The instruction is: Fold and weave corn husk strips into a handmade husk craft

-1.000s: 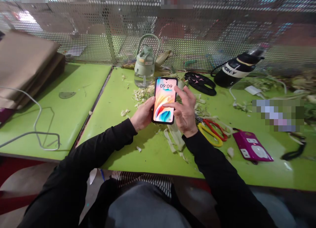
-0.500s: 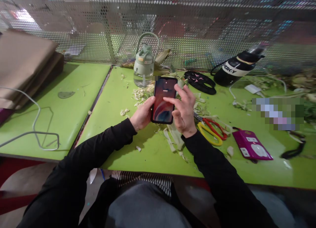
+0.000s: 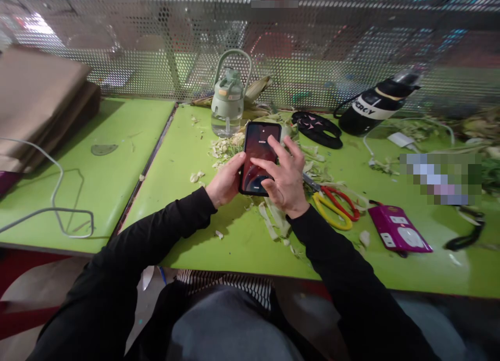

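Observation:
A smartphone [image 3: 255, 176] in a dark case is held upright over the green table, its screen lit with reddish and dark swirls. My left hand [image 3: 226, 183] grips its left edge, the thumb on the front and the other fingers hidden behind. My right hand [image 3: 287, 178] is over the phone's right side with its fingers apart. The index fingertip is at the screen's left half; whether it touches the glass I cannot tell. Just right of that hand lie scissors [image 3: 332, 204] with one red and one yellow handle. Pale husk scraps [image 3: 273, 218] are strewn beneath.
A light green water bottle [image 3: 227, 100] stands behind the phone. To the right are a black bottle [image 3: 367, 111], a black fan-shaped object [image 3: 316, 129], a white charger [image 3: 402, 140] and a purple power socket [image 3: 399, 229]. Brown paper stacks [image 3: 39, 100] and a white cable [image 3: 62, 186] occupy the left.
My right hand has shifted left and slightly down across the screen. Small text and dots now show on the phone's lower screen. My left hand keeps its hold.

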The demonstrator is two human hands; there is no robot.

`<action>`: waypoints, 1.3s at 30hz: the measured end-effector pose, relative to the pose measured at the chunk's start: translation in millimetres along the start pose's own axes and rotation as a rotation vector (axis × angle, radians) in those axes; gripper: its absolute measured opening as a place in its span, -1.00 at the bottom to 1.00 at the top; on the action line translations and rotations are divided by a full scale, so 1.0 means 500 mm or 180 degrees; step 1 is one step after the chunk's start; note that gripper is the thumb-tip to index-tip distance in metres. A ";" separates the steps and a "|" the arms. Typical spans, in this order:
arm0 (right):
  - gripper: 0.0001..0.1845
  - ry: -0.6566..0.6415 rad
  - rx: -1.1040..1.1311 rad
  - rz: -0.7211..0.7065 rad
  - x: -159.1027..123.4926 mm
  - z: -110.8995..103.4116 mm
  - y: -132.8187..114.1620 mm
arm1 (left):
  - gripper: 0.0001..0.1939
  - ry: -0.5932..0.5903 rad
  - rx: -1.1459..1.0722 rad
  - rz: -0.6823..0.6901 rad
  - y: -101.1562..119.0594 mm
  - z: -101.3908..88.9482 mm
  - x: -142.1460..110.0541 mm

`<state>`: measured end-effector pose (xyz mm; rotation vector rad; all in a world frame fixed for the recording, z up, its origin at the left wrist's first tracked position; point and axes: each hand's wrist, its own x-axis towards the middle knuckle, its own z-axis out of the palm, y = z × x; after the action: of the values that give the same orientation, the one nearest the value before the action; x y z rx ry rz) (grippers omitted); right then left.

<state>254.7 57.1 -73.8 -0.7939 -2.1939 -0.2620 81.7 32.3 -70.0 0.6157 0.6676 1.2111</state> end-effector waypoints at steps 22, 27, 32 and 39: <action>-0.13 0.0050 0.0111 -0.0071 -0.001 -0.009 -0.007 | -0.62 0.0116 -0.0098 -0.0108 0.014 0.002 0.002; -0.14 0.0211 0.0110 0.0007 -0.002 -0.015 0.018 | -0.59 0.0099 -0.0125 -0.0100 0.016 -0.004 0.006; -0.13 0.0376 0.0026 0.0090 -0.001 -0.025 0.026 | -0.60 0.0110 -0.0146 -0.0158 0.016 -0.007 0.009; -0.15 0.0679 0.0119 0.0350 -0.001 -0.029 0.019 | -0.61 0.0147 -0.0179 -0.0167 0.016 -0.009 0.012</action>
<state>269.2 58.3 -64.9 -0.8238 -1.9436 -0.2385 74.7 40.2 -68.0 0.5215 0.6822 1.1941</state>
